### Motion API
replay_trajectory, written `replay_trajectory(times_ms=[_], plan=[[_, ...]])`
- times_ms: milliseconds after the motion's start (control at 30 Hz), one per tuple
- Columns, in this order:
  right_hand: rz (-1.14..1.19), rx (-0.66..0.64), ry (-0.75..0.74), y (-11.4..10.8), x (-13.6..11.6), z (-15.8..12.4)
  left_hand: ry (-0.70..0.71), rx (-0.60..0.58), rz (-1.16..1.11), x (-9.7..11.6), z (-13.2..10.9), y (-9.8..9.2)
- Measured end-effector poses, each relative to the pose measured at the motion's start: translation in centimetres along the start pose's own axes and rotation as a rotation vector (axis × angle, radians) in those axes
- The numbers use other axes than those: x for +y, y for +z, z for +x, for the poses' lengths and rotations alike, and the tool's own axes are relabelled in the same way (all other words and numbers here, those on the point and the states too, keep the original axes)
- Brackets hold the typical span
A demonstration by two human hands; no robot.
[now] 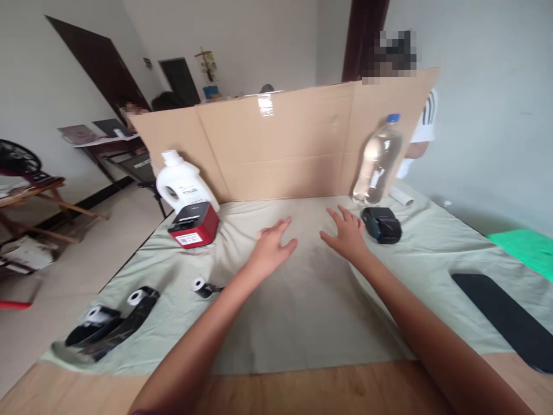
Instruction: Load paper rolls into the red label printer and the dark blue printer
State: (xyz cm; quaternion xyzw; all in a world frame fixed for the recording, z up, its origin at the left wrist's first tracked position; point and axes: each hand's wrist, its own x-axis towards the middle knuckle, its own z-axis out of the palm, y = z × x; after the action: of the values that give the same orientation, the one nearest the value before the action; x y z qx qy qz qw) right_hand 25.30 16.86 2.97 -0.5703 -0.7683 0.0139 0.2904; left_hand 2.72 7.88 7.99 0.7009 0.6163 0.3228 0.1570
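Note:
Over the middle of the cloth-covered table, my left hand (275, 246) is held with its fingers apart and nothing in it. My right hand (344, 231) is likewise spread and holds nothing; its outer side is close to a small black device (382, 225). To the left of my left hand sits a red and black box-shaped device (194, 225), apparently a small printer, with a white label on its front. Beside my left forearm lies a small roll (200, 286) with a white end and black wrapping, partly hidden by the arm.
A cardboard panel (276, 150) stands across the back. Before it are a white jug (185, 181) and a clear blue-capped bottle (378, 164). Black-wrapped rolls (137, 297) lie front left, a long black flat pad (505, 320) right. A person (421, 132) is behind the panel.

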Motion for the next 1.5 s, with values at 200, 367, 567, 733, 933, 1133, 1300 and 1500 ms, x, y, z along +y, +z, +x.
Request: replay_trajectory(times_ms=[200,367,567,733,933,1133,1300,1500], plan=[[0.092,-0.099,-0.241,5.8,-6.7,-5.7,-0.403,0.188,0.175,-10.8,-12.5,-11.7],[0.096,-0.154,-0.278,7.2,-6.5,-6.3,-0.412,0.166,-0.111,-14.5,-16.3,-9.1],[0.139,-0.174,-0.214,7.4,-5.8,-5.7,-0.377,0.225,-0.036,-14.6,-15.6,-8.0],[0.152,-0.186,-0.212,7.7,-5.6,-5.8,-0.6,0.45,0.271,-15.1,-17.9,-12.1],[0.168,-0.182,-0.203,7.9,-5.2,-5.7,-0.874,0.565,0.451,-16.1,-21.4,-12.8],[0.177,-0.181,-0.224,8.2,-5.0,-5.6,-0.858,0.559,0.516,-17.7,-22.0,-10.8],[0.171,-0.152,-0.243,8.2,-4.7,-5.8,-0.574,0.679,0.633,-16.2,-22.7,-10.3],[0.251,-0.161,-0.335,7.4,-6.7,-5.9,-0.329,0.899,0.124,-14.4,-16.8,-11.2]])
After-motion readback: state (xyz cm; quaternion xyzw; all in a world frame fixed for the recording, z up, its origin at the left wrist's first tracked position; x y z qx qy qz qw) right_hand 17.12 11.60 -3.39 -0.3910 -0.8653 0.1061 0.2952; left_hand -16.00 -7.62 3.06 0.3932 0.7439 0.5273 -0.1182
